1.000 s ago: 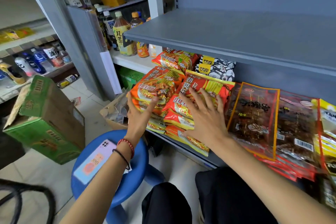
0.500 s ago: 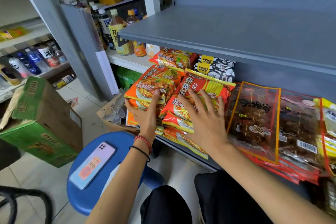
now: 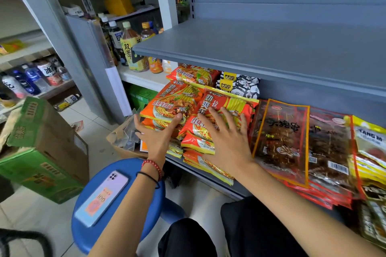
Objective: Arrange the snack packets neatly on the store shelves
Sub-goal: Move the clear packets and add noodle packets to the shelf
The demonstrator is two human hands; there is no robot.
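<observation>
Two stacks of orange-red noodle packets lie on the lower grey shelf. My left hand presses its palm against the front of the left stack, thumb lying on the top packet. My right hand lies flat with fingers spread on the right stack. More noodle packets and black-and-white packets sit behind. Dark brown snack packets and yellow-edged packets lie overlapping to the right.
A bare grey shelf overhangs the packets. A blue stool with a phone on it stands below my left arm. A green carton is at left, an open cardboard box by the shelf, drink bottles behind.
Both hands stay on the noodle stacks. The left hand has moved from the stack's left side to its front, pushing it slightly inward.
</observation>
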